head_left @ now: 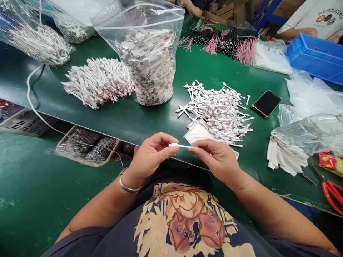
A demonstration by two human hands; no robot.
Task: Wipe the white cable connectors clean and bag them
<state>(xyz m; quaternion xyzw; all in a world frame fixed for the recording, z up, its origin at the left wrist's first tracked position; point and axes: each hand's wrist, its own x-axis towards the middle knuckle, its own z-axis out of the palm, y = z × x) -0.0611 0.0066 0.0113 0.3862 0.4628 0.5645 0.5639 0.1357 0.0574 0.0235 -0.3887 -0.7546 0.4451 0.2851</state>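
The left hand and right hand have fingers clamped on one white cable, the bag at eleven o'clock seemingly finished, the loose pile at one apparently left.

I hold my left hand and right hand level in front of my body, fingertips turned toward each other with a narrow gap between. My left thumb and right thumb lie on the side nearer me, each pressed into a pinch with the forefinger just beyond, the other fingers curled behind. Back from the fingers, my left wrist and right wrist lead into my bare left forearm and right forearm, which slant outward toward my elbows.
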